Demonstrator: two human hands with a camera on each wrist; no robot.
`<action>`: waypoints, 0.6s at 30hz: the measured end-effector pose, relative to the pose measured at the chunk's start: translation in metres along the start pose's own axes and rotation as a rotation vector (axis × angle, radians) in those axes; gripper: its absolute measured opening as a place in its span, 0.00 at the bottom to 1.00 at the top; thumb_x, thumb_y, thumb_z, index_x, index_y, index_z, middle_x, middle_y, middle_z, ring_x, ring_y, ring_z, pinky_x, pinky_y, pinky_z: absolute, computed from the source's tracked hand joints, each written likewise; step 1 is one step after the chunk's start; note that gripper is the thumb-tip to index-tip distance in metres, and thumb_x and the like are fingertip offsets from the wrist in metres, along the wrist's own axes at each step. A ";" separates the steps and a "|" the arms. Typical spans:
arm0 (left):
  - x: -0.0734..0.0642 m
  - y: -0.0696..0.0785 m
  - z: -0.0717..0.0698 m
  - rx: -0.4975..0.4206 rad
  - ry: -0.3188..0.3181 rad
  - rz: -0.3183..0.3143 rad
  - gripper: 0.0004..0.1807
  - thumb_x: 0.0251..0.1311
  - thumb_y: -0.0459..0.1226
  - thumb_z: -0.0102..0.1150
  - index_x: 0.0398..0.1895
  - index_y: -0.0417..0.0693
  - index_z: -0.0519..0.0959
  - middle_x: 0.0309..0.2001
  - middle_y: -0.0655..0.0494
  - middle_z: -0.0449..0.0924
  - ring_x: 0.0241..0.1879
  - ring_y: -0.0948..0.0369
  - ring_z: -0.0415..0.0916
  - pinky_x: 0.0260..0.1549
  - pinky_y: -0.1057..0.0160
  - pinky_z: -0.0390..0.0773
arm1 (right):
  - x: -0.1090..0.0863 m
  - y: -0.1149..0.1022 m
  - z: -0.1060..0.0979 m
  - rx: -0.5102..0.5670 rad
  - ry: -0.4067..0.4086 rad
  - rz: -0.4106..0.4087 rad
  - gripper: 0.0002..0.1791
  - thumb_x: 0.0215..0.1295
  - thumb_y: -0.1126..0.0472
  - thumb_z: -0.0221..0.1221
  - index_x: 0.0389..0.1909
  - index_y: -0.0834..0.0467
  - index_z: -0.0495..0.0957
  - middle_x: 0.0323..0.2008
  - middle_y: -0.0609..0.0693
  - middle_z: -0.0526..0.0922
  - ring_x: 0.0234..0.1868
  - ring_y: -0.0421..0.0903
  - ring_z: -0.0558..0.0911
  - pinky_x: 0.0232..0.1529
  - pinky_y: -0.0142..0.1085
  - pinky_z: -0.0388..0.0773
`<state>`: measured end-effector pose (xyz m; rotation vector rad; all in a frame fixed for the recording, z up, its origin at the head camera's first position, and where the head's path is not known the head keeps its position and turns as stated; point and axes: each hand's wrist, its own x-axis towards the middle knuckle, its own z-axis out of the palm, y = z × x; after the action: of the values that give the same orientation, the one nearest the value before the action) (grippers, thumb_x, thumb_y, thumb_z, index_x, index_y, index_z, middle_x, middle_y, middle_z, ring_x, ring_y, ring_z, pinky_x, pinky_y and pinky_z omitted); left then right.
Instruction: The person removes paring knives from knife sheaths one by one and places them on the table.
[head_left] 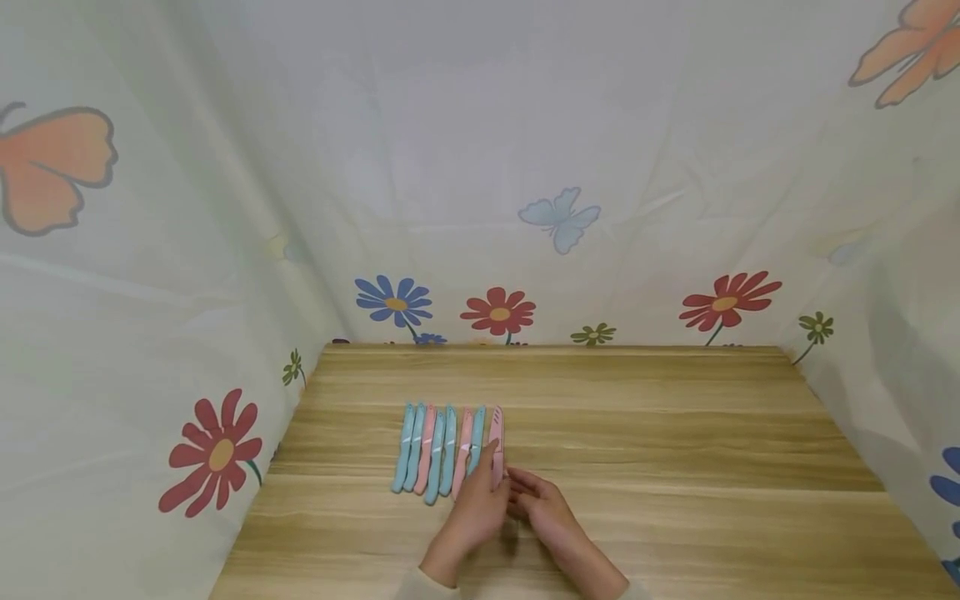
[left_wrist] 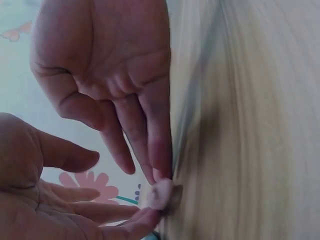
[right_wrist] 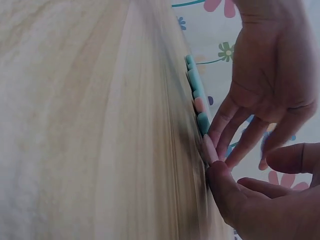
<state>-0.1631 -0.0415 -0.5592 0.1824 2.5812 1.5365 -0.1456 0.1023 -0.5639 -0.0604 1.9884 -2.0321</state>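
At the far left hangs a white cloth (head_left: 90,333), printed with flowers and butterflies, which also runs behind the table (head_left: 675,442) and along its right side. On the wood-grained top, left of its middle, lies a row of knives. First come two blue knives (head_left: 410,450), side by side, then a pink one (head_left: 426,454), two more blue, another pink (head_left: 465,433) and a blue one (head_left: 477,429). Their handles lie toward the person and their narrow ends point to the back of the table; the long axes run nearly parallel, the far ends leaning slightly right.

Next is the left hand (head_left: 477,500), its fingers fairly straight and laid against the last knife (head_left: 497,435), with the thumb apart in the left wrist view; it is not closed round it. That knife, pink, lies on the table at the right end of the row, between the hands. Its long axis runs nearly straight away from the person, the slotted sheath (head_left: 498,415) pointing to the back; whether a blade sits inside cannot be told.

To the right, the right hand (head_left: 551,517) has its fingers loosely extended, tips touching the near end of that knife without clasping it. Beyond it the table top stretches to the right edge.
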 end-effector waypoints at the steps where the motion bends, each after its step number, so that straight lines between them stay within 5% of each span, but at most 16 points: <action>1: 0.001 -0.001 0.001 -0.006 0.012 -0.005 0.35 0.72 0.30 0.50 0.81 0.39 0.54 0.75 0.31 0.64 0.73 0.42 0.66 0.70 0.37 0.69 | -0.001 0.000 0.000 0.007 -0.002 0.000 0.31 0.70 0.72 0.48 0.72 0.80 0.58 0.68 0.76 0.71 0.65 0.60 0.80 0.64 0.46 0.82; 6: 0.004 -0.004 0.003 0.011 0.072 0.002 0.35 0.69 0.26 0.53 0.79 0.39 0.58 0.69 0.31 0.72 0.69 0.42 0.72 0.66 0.38 0.75 | -0.005 -0.004 -0.003 0.038 0.010 0.010 0.34 0.66 0.73 0.49 0.72 0.80 0.57 0.68 0.76 0.71 0.66 0.62 0.79 0.63 0.47 0.83; 13: 0.009 -0.008 0.009 0.006 0.183 -0.016 0.35 0.61 0.23 0.61 0.73 0.37 0.67 0.56 0.41 0.83 0.50 0.53 0.83 0.48 0.54 0.85 | -0.009 -0.006 -0.005 0.044 0.030 0.047 0.34 0.67 0.72 0.50 0.73 0.79 0.57 0.68 0.74 0.71 0.66 0.61 0.80 0.61 0.44 0.84; 18: 0.012 -0.008 0.010 0.006 0.194 -0.035 0.34 0.58 0.24 0.64 0.70 0.33 0.70 0.49 0.47 0.86 0.44 0.58 0.83 0.44 0.60 0.85 | -0.011 -0.008 -0.006 0.058 0.033 0.043 0.33 0.67 0.72 0.49 0.72 0.80 0.57 0.68 0.75 0.71 0.66 0.61 0.80 0.61 0.43 0.84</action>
<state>-0.1731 -0.0343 -0.5715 -0.0128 2.7183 1.6081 -0.1381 0.1107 -0.5544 0.0280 1.9315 -2.0750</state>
